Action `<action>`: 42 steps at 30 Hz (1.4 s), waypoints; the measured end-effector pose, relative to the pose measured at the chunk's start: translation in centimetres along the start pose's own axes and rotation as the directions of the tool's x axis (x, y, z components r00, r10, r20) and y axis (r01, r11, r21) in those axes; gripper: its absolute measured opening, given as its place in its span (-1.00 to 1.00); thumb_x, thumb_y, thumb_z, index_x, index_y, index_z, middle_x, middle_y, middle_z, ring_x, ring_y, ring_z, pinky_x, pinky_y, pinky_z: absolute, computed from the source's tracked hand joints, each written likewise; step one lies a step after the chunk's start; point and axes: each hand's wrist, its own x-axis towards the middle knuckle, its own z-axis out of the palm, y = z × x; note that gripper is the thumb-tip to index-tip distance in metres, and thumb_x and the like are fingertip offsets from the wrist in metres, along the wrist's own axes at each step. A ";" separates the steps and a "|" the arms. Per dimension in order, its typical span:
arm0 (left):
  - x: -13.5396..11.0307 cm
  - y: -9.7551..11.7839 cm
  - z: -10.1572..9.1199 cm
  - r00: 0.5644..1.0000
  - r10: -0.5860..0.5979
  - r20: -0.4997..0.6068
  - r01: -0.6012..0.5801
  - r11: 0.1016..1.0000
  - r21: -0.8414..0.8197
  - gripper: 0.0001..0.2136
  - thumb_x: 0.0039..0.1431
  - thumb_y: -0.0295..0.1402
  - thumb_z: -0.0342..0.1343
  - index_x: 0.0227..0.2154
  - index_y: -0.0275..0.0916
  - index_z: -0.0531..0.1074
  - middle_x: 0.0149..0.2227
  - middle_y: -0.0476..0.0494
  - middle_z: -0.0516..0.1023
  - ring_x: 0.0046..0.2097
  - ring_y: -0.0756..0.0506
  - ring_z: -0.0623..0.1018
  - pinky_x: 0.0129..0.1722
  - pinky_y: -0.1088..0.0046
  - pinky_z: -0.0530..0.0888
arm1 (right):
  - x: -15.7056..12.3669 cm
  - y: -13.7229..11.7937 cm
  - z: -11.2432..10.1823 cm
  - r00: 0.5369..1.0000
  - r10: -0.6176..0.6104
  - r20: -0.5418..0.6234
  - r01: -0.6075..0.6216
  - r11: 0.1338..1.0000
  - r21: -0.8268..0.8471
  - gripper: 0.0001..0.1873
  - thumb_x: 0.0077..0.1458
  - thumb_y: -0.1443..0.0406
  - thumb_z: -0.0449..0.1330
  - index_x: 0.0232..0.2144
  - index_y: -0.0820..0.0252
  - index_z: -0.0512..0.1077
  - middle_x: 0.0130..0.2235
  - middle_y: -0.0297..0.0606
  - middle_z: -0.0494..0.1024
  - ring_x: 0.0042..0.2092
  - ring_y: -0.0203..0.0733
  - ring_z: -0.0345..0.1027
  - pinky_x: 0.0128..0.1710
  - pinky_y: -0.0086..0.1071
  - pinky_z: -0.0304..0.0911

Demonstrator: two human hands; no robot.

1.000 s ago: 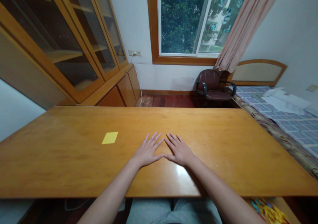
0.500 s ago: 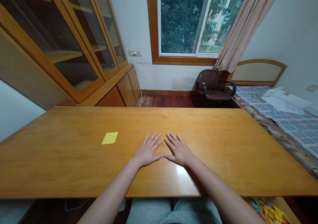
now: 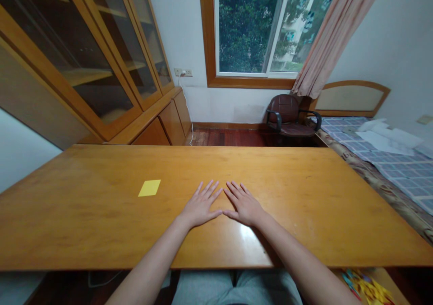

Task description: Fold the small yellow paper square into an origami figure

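Both palms face down on a wooden table (image 3: 304, 183), near its middle. My left hand (image 3: 200, 206) lies flat with its fingers spread, holding nothing. Beside it my right hand (image 3: 246, 206) is flat too, fingers apart and nothing in them. The two thumb tips almost meet; whether they touch I cannot tell. A flat yellow square of paper (image 3: 149, 188) lies on the tabletop to the left of my left hand, apart from it.
Below the table's front right edge, an open drawer (image 3: 389, 282) holds yellow, red and blue items (image 3: 367, 288). Beyond the table stand a brown armchair (image 3: 286, 113) and a glass-fronted cabinet (image 3: 111, 129). A bed (image 3: 382, 142) is at the right.
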 end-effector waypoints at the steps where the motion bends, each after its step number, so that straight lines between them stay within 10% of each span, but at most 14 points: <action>1: 0.0 0.0 0.1 1.000 0.003 -0.006 -0.003 1.000 0.001 -0.27 0.21 0.17 -0.16 0.35 0.00 -0.16 0.39 -0.11 -0.07 0.39 -0.22 -0.05 0.35 0.03 -0.19 | 0.0 0.0 0.0 1.000 0.000 0.000 0.000 1.000 0.000 -0.12 0.18 -0.18 -0.04 0.35 0.19 -0.03 0.39 -0.06 -0.11 0.40 0.03 -0.31 0.35 0.03 -0.32; 23: 0.0 -0.3 0.0 1.000 0.006 -0.011 -0.006 0.998 -0.062 -0.27 0.20 0.13 -0.08 0.34 -0.02 -0.11 0.39 -0.15 -0.05 0.39 -0.22 -0.05 0.35 0.02 -0.23 | 0.0 -0.2 0.0 0.996 -0.023 -0.082 0.024 1.000 0.013 -0.16 0.17 -0.14 0.03 0.33 0.20 0.04 0.36 0.00 0.02 0.38 0.06 -0.18 0.33 0.08 -0.21; 32: -0.3 -1.0 -0.2 0.993 -0.042 -0.114 0.020 0.982 -0.190 -0.54 0.29 -0.14 -0.04 0.22 -0.10 0.24 0.28 -0.14 0.25 0.35 -0.18 0.13 0.33 0.02 0.05 | -0.8 -0.5 -0.7 0.957 0.047 -0.287 -0.012 0.993 0.120 -0.52 0.26 0.19 0.07 0.20 0.14 0.24 0.20 -0.09 0.35 0.20 -0.04 0.20 0.24 -0.01 0.06; 37: -1.9 -4.0 -1.5 0.909 -0.237 -0.343 0.167 0.961 -0.222 -0.71 0.29 -0.28 -0.07 -0.09 -0.17 0.51 0.00 -0.14 0.56 0.19 -0.18 0.40 0.25 0.04 0.25 | -1.1 0.1 -0.5 0.897 0.108 -0.430 -0.036 0.984 0.172 -0.70 0.26 0.30 0.06 0.01 0.17 0.41 -0.05 -0.10 0.52 -0.02 -0.05 0.34 0.06 -0.10 0.24; 42: -6.2 -9.7 -3.5 0.711 -0.525 -0.469 0.501 0.845 -0.187 -0.68 0.21 -0.22 -0.07 -0.15 -0.25 0.50 -0.04 -0.23 0.57 0.10 -0.24 0.46 0.18 0.09 0.33 | -1.1 0.5 -0.4 0.871 0.117 -0.477 -0.039 0.985 0.171 -0.74 0.26 0.32 0.06 -0.05 0.20 0.44 -0.16 -0.12 0.54 -0.10 -0.06 0.34 -0.03 -0.13 0.26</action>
